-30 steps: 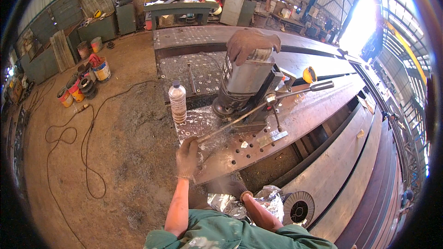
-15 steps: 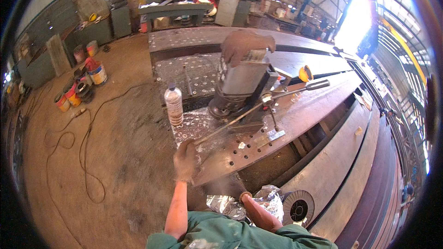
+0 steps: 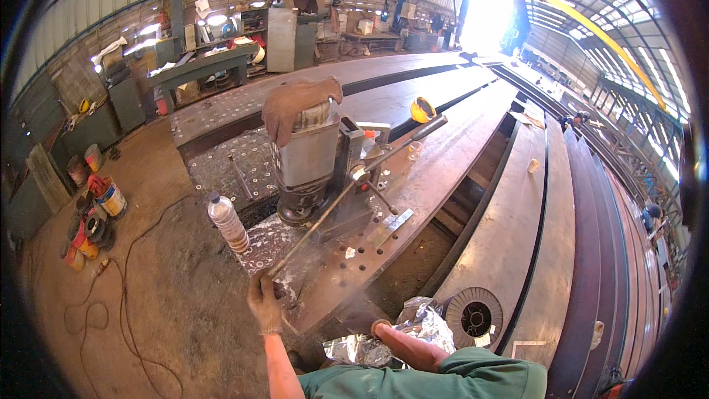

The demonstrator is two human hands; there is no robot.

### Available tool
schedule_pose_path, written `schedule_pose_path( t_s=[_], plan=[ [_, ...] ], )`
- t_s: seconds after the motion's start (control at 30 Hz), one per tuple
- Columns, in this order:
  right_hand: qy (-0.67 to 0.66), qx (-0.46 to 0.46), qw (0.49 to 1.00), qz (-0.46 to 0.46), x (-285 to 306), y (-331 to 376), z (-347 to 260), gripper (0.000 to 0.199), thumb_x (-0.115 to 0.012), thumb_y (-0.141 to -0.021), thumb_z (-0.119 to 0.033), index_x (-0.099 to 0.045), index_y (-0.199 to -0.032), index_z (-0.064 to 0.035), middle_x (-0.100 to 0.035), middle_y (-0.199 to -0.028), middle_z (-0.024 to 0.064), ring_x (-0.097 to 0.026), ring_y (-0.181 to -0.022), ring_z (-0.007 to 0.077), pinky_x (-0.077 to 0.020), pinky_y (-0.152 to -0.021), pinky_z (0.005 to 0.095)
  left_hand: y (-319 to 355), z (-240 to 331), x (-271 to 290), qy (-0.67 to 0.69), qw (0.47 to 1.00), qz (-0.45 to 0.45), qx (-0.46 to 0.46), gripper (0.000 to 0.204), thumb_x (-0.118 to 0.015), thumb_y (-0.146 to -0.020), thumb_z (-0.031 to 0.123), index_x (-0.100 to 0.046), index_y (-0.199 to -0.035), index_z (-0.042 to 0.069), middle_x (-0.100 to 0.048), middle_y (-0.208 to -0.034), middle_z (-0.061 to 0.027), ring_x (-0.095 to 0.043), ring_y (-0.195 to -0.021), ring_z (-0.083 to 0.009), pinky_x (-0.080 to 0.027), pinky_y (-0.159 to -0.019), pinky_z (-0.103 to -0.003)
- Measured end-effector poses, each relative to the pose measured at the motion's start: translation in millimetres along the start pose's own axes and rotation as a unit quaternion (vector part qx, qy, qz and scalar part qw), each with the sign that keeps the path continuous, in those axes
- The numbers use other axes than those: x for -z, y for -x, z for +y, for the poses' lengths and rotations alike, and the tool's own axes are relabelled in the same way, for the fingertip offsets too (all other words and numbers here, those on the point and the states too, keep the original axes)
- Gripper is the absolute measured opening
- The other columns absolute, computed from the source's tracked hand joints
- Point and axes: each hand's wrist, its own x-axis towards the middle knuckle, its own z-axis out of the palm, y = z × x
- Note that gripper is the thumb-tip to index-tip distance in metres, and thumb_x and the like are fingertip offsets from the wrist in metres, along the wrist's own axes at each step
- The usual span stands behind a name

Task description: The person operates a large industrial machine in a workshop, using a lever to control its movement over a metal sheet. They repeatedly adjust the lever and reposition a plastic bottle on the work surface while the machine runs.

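My left hand, in a brown work glove, is closed around the near end of a long metal rod. The rod runs up to the hub of a spoked lever, which has a dark-gripped arm on its far side. Beside the hub stands a grey, box-shaped machine with an empty brown glove draped over its top. Low beside the steel beam's near end is my right hand, dark and blurred, its fingers not readable. Crumpled foil lies by its wrist.
A plastic bottle stands on the beam's left corner. Holes pierce the steel beam; a yellow hard hat rests farther along. A wire spool sits at right. Buckets and a cable are on the left floor.
The view has turned to the right, so the scene sits farther left. My left hand stays on the rod's end, and my right hand remains low by the foil.
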Motion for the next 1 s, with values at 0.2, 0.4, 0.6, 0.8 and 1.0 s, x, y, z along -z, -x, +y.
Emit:
schedule_pose_path(
  t_s=[0.2, 0.4, 0.6, 0.8, 1.0],
  plan=[
    [-0.031, 0.077, 0.996, 0.022, -18.9, -17.1, 30.0, 0.03, -0.067, -0.097, -0.03, -0.077, -0.105, -0.0032, -0.074, -0.096, 0.0157, -0.069, -0.088, 0.03, -0.0546, -0.082, 0.0432, -9.9, -25.2, 14.7, -0.049, 0.998, -0.012, -0.046, 0.036, -0.061, -0.109, 0.031, -0.069, -0.125, 0.001, -0.062, -0.082, 0.0, -0.058, -0.071, -0.0085, -0.05, -0.061, -0.029],
    [0.251, 0.338, 0.902, 0.093, -15.6, -24.2, 49.0, 0.029, -0.065, -0.095, -0.027, -0.076, -0.107, -0.0033, -0.073, -0.1, 0.0199, -0.068, -0.091, 0.0394, -0.0538, -0.081, 0.0462, -4.2, -19.6, 4.0, -0.018, 1.0, 0.002, -0.022, 0.037, -0.059, -0.109, 0.033, -0.069, -0.126, 0.001, -0.063, -0.082, 0.0001, -0.058, -0.069, -0.0081, -0.049, -0.061, -0.028],
    [0.209, 0.292, 0.925, 0.126, -3.1, -11.5, -4.7, 0.032, -0.066, -0.096, -0.029, -0.075, -0.114, -0.0041, -0.073, -0.108, 0.0196, -0.069, -0.097, 0.0386, -0.0539, -0.086, 0.0458, -4.4, -13.8, 7.6, -0.05, 0.998, 0.007, -0.028, 0.038, -0.058, -0.11, 0.034, -0.069, -0.126, 0.001, -0.062, -0.081, 0.0003, -0.057, -0.069, -0.0085, -0.048, -0.061, -0.029],
    [0.161, 0.225, 0.945, 0.172, 15.9, 19.3, -66.4, 0.037, -0.067, -0.098, -0.032, -0.073, -0.122, -0.0051, -0.073, -0.118, 0.0193, -0.069, -0.104, 0.0377, -0.0541, -0.092, 0.0452, -1.9, -0.7, 0.7, -0.065, 0.996, -0.015, -0.055, 0.042, -0.057, -0.109, 0.036, -0.068, -0.125, -0.001, -0.062, -0.081, 0.0009, -0.056, -0.068, -0.0087, -0.046, -0.06, -0.029],
    [0.012, 0.157, 0.949, 0.273, 74.2, 94.6, -253.8, 0.046, -0.067, -0.1, -0.035, -0.066, -0.134, -0.0034, -0.068, -0.131, 0.021, -0.066, -0.115, 0.0399, -0.0522, -0.101, 0.0469, -18.9, -41.7, 27.6, -0.085, 0.996, -0.012, -0.019, 0.047, -0.058, -0.109, 0.037, -0.064, -0.129, -0.005, -0.065, -0.098, -0.0056, -0.058, -0.085, -0.0127, -0.049, -0.074, -0.031]
  ],
)
